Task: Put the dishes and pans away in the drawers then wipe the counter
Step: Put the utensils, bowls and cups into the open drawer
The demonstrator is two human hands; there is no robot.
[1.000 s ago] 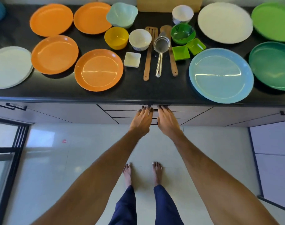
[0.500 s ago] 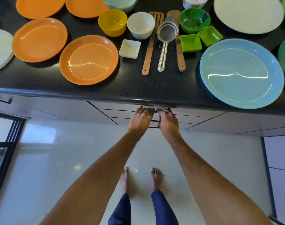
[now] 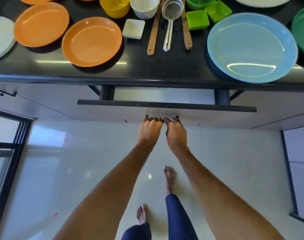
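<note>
My left grip [image 3: 150, 129] and right grip [image 3: 175, 131] curl side by side on the front of the drawer [image 3: 113, 110], which is pulled part open below the tabletop [image 3: 165, 68]. Nothing looks stowed yet: the orange plates [image 3: 92, 41], blue plate [image 3: 251, 47] and bowls [image 3: 115, 6] all sit on the dark, glossy tabletop. Wiping comes later. The pale tiled floor [image 3: 95, 161] shines.

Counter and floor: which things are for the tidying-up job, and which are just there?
For the job: drawer, its handle gripped by left hand and right hand; orange plates, blue plate, yellow bowl, strainer, wooden spatulas, counter.

Just there: floor tiles, glass door frame, side cabinet.
</note>
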